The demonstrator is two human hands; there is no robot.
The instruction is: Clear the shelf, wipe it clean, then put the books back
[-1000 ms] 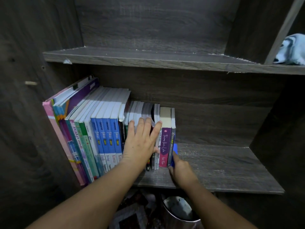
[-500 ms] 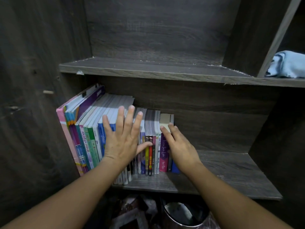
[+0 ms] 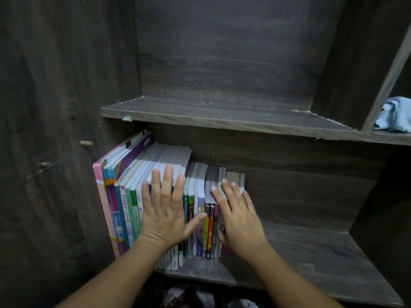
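- The grip is flat and open: left hand [image 3: 163,215] and right hand [image 3: 239,221] press on the books [image 3: 155,158].
- The books stand middle left on the shelf [image 3: 311,258].
- Push both sides evenly so no book tips.

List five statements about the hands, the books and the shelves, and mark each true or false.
1. The left hand and the right hand both lie flat, fingers straight, on the spines of the books. True.
2. The books stand at the right end of their shelf. False: they stand at the left end of the lower shelf, against the side wall.
3. A light blue cloth lies in the compartment at the upper right. True.
4. Books also stand on the shelf above. False: the upper shelf shows no books.
5. The tallest books, with a pink book outermost, are at the left of the row. True.
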